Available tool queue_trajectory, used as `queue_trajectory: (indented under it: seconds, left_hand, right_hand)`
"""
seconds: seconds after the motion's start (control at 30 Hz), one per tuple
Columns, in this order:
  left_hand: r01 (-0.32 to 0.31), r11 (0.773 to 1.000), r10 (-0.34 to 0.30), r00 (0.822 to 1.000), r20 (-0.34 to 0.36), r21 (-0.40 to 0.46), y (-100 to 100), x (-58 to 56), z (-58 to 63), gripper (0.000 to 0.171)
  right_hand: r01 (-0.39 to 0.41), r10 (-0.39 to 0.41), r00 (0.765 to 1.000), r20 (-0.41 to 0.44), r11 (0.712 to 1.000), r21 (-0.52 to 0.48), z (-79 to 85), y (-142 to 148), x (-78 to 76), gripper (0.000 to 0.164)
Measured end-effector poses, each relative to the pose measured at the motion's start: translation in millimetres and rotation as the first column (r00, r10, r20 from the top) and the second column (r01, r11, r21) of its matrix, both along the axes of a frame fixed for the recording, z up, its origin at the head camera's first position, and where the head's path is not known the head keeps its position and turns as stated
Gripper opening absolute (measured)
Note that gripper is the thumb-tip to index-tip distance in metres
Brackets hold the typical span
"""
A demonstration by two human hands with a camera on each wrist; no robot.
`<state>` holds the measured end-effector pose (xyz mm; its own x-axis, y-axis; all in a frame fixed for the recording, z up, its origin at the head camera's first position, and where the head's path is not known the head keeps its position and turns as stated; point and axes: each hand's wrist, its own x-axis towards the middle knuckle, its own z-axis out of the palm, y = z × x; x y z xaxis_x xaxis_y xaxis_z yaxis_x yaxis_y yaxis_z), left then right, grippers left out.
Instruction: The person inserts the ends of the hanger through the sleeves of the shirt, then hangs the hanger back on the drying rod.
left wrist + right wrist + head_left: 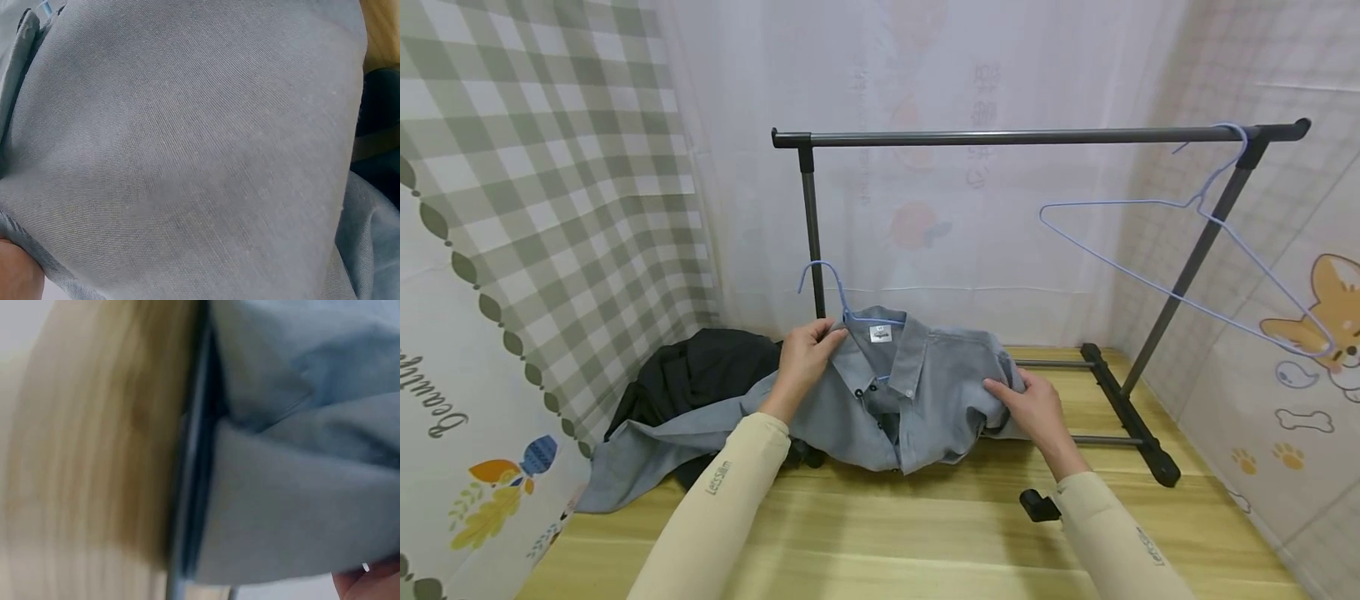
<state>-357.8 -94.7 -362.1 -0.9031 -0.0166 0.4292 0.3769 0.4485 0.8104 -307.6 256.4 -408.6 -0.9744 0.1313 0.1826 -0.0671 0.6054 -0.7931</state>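
Observation:
A grey-blue button-up shirt (947, 375) hangs bunched between both hands, its collar open and a white label showing inside. A thin blue wire hanger (842, 296) sits in the neck, its hook up and most of its frame hidden by the cloth. My left hand (805, 362) pinches the shirt beside the collar, near the hook. On the other side my right hand (1033, 408) grips the cloth by the shoulder, thumb in front. One sleeve (647, 454) trails off to the left. Cloth (206, 150) fills most of the left wrist view.
Behind the shirt stands a dark metal clothes rack (1000, 138). A second blue hanger (1120, 202) hangs at its right end. Black clothing (700, 375) lies piled at the left on the wooden surface (880, 533). Printed curtains (565, 167) enclose the sides and back.

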Motion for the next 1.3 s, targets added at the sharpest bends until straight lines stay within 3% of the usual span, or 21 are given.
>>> queue_trajectory:
  seconds: [0.1, 0.27, 0.4, 0.53, 0.63, 0.77, 0.9, 1.0, 1.1, 1.13, 1.2, 1.27, 1.3]
  left_hand:
    - [-0.023, 1.0, 0.023, 1.0, 0.004, 0.01, -3, 0.5, 0.8, 0.02]
    - [-0.061, 0.998, 0.061, 0.998, 0.001, 0.021, -6, -0.8, 0.8, 0.019]
    - [-0.06, 0.998, 0.06, 0.998, -0.012, 0.032, -7, -2.5, -0.8, 0.019]
    - [-0.07, 0.996, 0.071, 0.997, -0.029, 0.058, -8, -2.9, -2.2, 0.018]
    - [-0.082, 0.994, 0.085, 0.996, -0.027, 0.074, -9, -2.7, -3.5, 0.018]
    - [-0.101, 0.991, 0.104, 0.994, -0.026, 0.083, -12, -3.1, -5.8, 0.019]
    - [-0.107, 0.991, 0.11, 0.994, -0.029, 0.083, -13, -3.9, -9.0, 0.02]
    - [-0.099, 0.992, 0.101, 0.994, -0.032, 0.079, -12, -4.6, -11.4, 0.02]
    - [-0.085, 0.994, 0.088, 0.995, -0.037, 0.075, -10, -4.8, -12.8, 0.02]
    - [-0.08, 0.994, 0.083, 0.996, -0.037, 0.075, -9, -4.8, -13.1, 0.019]
    - [-0.072, 0.995, 0.075, 0.996, -0.037, 0.073, -8, -4.6, -13.7, 0.018]
    - [-0.07, 0.995, 0.072, 0.997, -0.038, 0.07, -7, -4.4, -13.9, 0.018]
    - [-0.07, 0.995, 0.073, 0.997, -0.037, 0.069, -7, -4.2, -14.0, 0.018]
  right_hand:
    - [0.008, -0.009, 1.0, 0.01, 0.998, 0.061, -6.7, 9, 2.7, 0.046]
    - [0.085, -0.088, 0.996, 0.007, 0.978, 0.191, -17.7, 25, 5.4, 0.028]
    - [0.113, -0.126, 0.991, 0.037, 0.962, 0.249, -22.7, 38, 5.8, 0.025]
    - [0.086, -0.107, 0.99, 0.089, 0.972, 0.218, -20.4, 49, 5.1, 0.039]
    - [0.111, -0.124, 0.988, 0.087, 0.983, 0.145, -11.9, 53, 4.3, 0.049]
    - [0.239, -0.24, 0.97, -0.04, 0.971, -0.011, 5.4, 50, 2.4, 0.054]
    - [0.315, -0.347, 0.909, -0.231, 0.935, -0.163, 27.6, 45, 3.9, 0.048]
    - [0.291, -0.36, 0.857, -0.369, 0.929, -0.23, 43.8, 40, 6.1, 0.04]
    - [0.205, -0.31, 0.829, -0.465, 0.943, -0.263, 54.6, 34, 7.6, 0.035]
    - [0.176, -0.278, 0.841, -0.464, 0.952, -0.252, 56.6, 32, 8.4, 0.036]
    - [0.098, -0.169, 0.898, -0.406, 0.977, -0.189, 57.5, 30, 9.3, 0.04]
    - [0.001, -0.017, 0.966, -0.258, 0.998, -0.062, 54.0, 29, 8.7, 0.044]
    - [-0.06, 0.061, 0.985, -0.159, 0.998, 0.012, 50.3, 30, 7.8, 0.043]
